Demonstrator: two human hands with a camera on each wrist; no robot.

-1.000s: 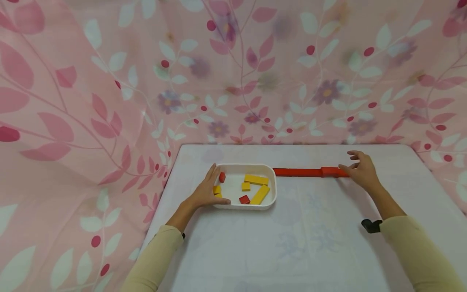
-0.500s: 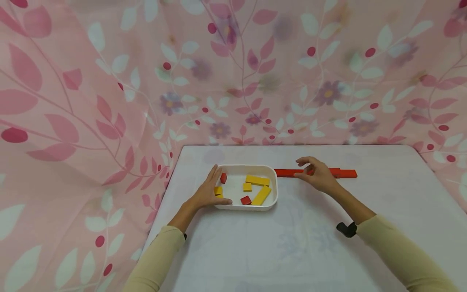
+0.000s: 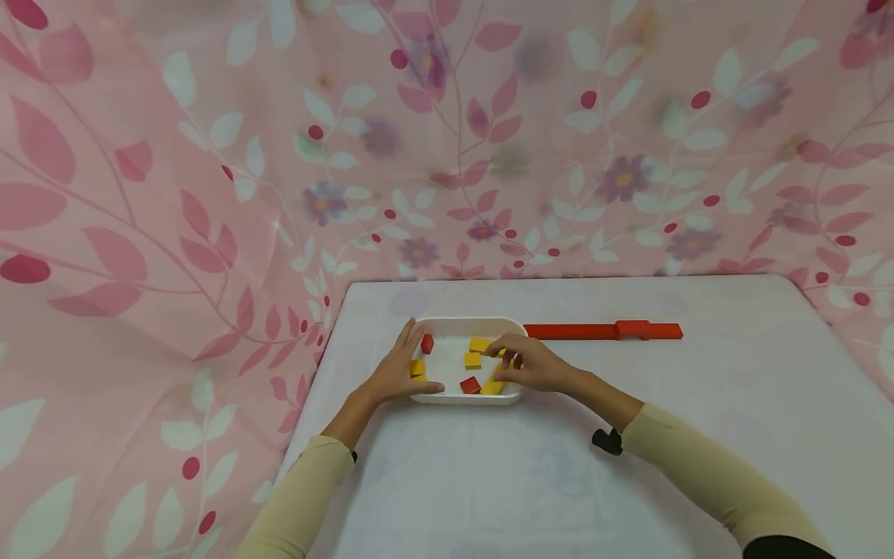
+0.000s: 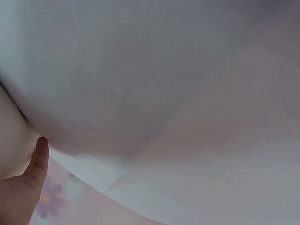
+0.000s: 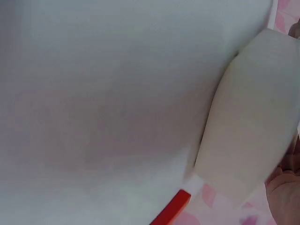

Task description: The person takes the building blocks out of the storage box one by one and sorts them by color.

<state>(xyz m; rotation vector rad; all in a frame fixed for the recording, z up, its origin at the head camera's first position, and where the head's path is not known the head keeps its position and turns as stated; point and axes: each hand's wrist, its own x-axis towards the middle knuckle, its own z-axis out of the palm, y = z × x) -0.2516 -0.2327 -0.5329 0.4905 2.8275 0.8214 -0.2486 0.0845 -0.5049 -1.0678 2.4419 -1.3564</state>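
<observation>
My left hand (image 3: 393,374) grips the left end of a white tray (image 3: 461,320), thumb along the front rim and fingers at the left side. Inside lie yellow blocks, among them a small cube (image 3: 472,360) and a longer bar (image 3: 480,345), plus a red block (image 3: 470,385) and another red block (image 3: 427,343). Over the tray's right end hovers my right hand (image 3: 534,365), fingers bent, with a gap between thumb and forefinger. It partly covers two yellow bars; no block shows between its fingertips. Both wrist views show mostly tabletop and the tray's outer wall (image 5: 251,117).
A long row of red bars (image 3: 573,332) runs right from the tray's back right side. A raised red block (image 3: 632,329) sits on it near its right end. White cloth (image 3: 489,481) covers the table; a floral curtain (image 3: 447,155) hangs behind and at left.
My right hand has left the right end of the red row and swung left, then forward over the tray. The left hand has stayed on the tray.
</observation>
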